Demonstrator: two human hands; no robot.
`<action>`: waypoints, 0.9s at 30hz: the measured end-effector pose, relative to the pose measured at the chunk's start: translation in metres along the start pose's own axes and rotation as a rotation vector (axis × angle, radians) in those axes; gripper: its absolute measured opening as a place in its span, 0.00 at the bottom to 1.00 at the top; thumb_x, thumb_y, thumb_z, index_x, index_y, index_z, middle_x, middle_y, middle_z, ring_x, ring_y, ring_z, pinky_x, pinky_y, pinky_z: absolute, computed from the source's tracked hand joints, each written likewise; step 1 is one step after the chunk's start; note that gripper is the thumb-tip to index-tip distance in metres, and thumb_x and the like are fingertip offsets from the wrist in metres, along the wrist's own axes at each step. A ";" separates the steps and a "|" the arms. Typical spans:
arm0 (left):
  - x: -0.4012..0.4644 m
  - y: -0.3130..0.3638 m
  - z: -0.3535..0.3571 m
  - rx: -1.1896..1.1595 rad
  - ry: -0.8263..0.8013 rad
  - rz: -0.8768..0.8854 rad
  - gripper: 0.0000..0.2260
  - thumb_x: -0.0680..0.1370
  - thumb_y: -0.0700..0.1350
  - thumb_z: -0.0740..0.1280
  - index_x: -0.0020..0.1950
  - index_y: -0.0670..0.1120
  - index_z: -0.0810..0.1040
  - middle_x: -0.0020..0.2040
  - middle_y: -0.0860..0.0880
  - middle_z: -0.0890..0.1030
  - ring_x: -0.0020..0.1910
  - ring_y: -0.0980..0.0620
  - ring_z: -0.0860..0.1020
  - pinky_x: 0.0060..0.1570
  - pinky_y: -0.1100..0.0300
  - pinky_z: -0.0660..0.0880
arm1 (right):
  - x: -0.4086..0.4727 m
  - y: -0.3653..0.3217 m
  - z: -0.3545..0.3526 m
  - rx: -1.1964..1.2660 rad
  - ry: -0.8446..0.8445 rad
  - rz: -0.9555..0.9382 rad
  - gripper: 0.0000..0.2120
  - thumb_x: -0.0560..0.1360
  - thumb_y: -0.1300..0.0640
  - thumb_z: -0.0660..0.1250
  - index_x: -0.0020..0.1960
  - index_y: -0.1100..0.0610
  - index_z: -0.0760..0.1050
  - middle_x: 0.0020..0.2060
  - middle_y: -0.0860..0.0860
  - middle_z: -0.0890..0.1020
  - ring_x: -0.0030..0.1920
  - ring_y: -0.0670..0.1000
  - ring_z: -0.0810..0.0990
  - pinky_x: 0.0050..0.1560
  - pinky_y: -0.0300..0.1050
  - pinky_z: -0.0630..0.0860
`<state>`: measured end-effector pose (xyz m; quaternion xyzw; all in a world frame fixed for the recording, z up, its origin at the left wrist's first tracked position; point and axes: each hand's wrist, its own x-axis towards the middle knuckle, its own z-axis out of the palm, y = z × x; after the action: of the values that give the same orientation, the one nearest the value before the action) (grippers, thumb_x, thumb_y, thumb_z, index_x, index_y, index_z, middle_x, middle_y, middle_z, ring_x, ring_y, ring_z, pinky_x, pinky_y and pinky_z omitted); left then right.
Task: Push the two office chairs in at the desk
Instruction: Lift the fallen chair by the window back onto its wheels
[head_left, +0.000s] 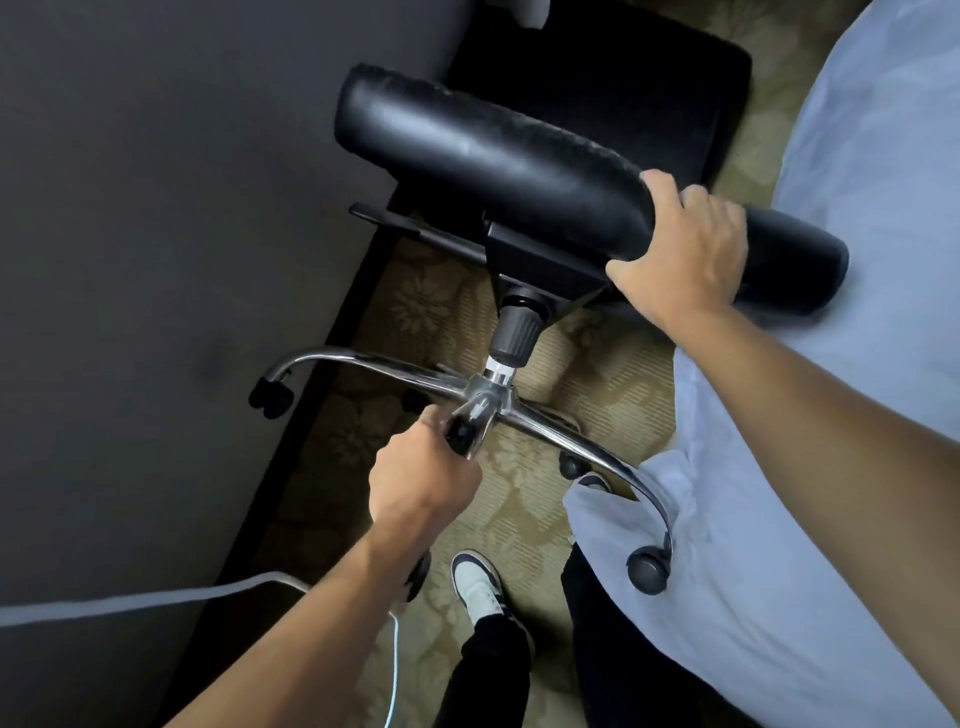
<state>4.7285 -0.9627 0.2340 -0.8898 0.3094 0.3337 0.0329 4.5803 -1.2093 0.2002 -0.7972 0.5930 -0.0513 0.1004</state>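
A black office chair lies tipped over, its padded seat (488, 166) edge-on and its chrome star base (363, 364) swung toward me. My left hand (421, 478) is closed around one leg of that base near the hub. My right hand (691, 249) grips the edge of the seat cushion. The dark grey desk (182, 208) fills the left side, with one chrome leg and its caster reaching over its edge. Beyond the tipped chair is a black square seat (597, 93), which may be the second chair; the rest of it is hidden.
A bed with pale blue bedding (857, 156) closes off the right side, and a caster (648, 569) rests against it. A white cable (130, 603) crosses the desk at the lower left. My feet, one in a white shoe (475, 582), stand on a narrow strip of patterned carpet.
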 end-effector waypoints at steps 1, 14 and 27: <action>-0.004 -0.007 0.003 -0.005 0.005 -0.008 0.22 0.63 0.48 0.67 0.57 0.58 0.72 0.32 0.57 0.72 0.34 0.49 0.74 0.35 0.58 0.71 | -0.008 -0.001 -0.002 0.017 0.014 0.003 0.37 0.61 0.49 0.74 0.67 0.52 0.66 0.48 0.60 0.78 0.50 0.62 0.76 0.61 0.55 0.68; -0.066 -0.110 0.044 -0.075 0.069 -0.007 0.23 0.62 0.51 0.65 0.55 0.62 0.68 0.30 0.58 0.74 0.29 0.59 0.71 0.27 0.62 0.65 | -0.126 -0.055 -0.024 -0.034 0.153 -0.038 0.36 0.61 0.52 0.71 0.68 0.52 0.67 0.50 0.58 0.78 0.51 0.60 0.75 0.63 0.54 0.67; -0.117 -0.223 0.108 -0.110 0.158 0.009 0.30 0.61 0.54 0.65 0.63 0.63 0.64 0.40 0.53 0.83 0.36 0.45 0.79 0.38 0.56 0.76 | -0.273 -0.099 -0.025 -0.084 0.273 -0.114 0.35 0.64 0.52 0.66 0.71 0.52 0.65 0.59 0.58 0.76 0.59 0.58 0.74 0.65 0.53 0.65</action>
<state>4.7250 -0.6924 0.1891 -0.9125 0.2961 0.2790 -0.0418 4.5882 -0.9239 0.2568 -0.8187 0.5566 -0.1399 -0.0175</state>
